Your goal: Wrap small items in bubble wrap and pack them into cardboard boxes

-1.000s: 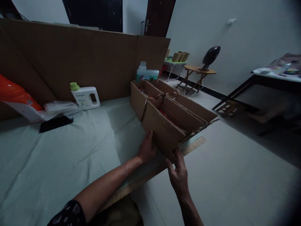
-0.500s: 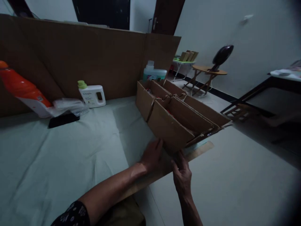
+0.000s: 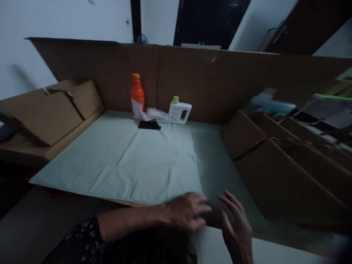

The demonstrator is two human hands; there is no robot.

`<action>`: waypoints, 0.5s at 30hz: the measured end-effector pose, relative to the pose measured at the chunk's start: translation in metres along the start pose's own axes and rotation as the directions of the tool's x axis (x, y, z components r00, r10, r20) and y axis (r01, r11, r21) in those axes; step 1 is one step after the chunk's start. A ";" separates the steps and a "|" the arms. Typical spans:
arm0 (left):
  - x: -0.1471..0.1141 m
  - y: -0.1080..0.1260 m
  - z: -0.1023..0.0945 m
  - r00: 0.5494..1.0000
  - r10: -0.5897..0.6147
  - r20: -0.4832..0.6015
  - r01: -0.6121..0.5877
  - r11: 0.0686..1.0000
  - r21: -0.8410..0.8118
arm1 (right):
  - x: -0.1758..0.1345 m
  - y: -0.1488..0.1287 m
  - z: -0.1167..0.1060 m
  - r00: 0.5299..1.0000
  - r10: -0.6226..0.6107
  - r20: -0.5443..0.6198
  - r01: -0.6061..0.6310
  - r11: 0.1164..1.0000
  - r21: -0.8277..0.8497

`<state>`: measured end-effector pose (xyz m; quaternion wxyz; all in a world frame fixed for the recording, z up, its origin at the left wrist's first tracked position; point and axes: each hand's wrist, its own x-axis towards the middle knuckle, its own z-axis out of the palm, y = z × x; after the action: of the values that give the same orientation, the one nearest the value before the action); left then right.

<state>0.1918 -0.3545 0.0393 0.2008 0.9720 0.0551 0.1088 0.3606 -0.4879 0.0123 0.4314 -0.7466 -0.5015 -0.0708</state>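
Note:
My left hand (image 3: 188,212) hovers over the near edge of the cloth-covered table (image 3: 148,161), fingers apart and slightly blurred, holding nothing. Facing it from the right, my right hand (image 3: 237,223) has its fingers spread and is also bare. A small gap separates the two hands. Both are apart from the divided cardboard box (image 3: 264,176) at the right side of the table, which is nearest my right hand. What lies inside its compartments cannot be made out.
An orange bottle (image 3: 137,96), clear plastic packaging (image 3: 155,114), a black flat object (image 3: 149,125) and a white jug with a green cap (image 3: 178,112) stand or lie at the back. A teal bottle (image 3: 271,104) is behind the box. Cardboard panels (image 3: 206,80) wall the rear; another box (image 3: 44,113) sits left.
My hands have come away from the bottom corner of the cardboard box and opened. The view has swung left, bringing the left-hand box into sight.

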 end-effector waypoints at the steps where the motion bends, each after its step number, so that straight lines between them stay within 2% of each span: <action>1: -0.014 -0.019 -0.012 0.989 -0.136 -0.057 0.137 0.990 0.011 | 0.010 -0.002 0.014 0.997 -0.056 0.062 0.057 0.998 -0.005; 2: -0.029 -0.038 -0.023 0.965 -0.242 -0.098 0.246 0.969 0.022 | 0.018 -0.004 0.029 0.988 -0.101 0.120 0.103 0.995 -0.011; 4: -0.064 -0.069 -0.041 0.889 -0.425 -0.171 0.438 0.898 0.045 | 0.028 -0.011 0.061 0.963 -0.160 0.215 0.170 0.985 -0.025; 6: -0.102 -0.084 -0.048 0.818 -0.535 -0.212 0.558 0.828 0.064 | 0.026 -0.023 0.091 0.933 -0.226 0.279 0.246 0.969 -0.038; 8: -0.134 -0.082 -0.044 0.784 -0.578 -0.226 0.608 0.788 0.092 | 0.015 -0.039 0.116 0.906 -0.290 0.308 0.329 0.941 -0.079; 10: -0.154 -0.070 -0.034 0.773 -0.582 -0.252 0.622 0.773 0.124 | -0.001 -0.055 0.132 0.882 -0.355 0.310 0.411 0.901 -0.137; 12: -0.162 -0.057 -0.022 0.762 -0.573 -0.303 0.631 0.763 0.144 | -0.017 -0.070 0.140 0.860 -0.415 0.297 0.478 0.860 -0.180; 15: -0.160 -0.045 -0.012 0.736 -0.574 -0.359 0.648 0.751 0.127 | -0.030 -0.082 0.141 0.833 -0.476 0.282 0.535 0.821 -0.197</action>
<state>0.0311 -0.3333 0.0014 0.0939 0.8876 0.4161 0.1738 0.2330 -0.3974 -0.0438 0.2336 -0.6399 -0.7128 -0.1669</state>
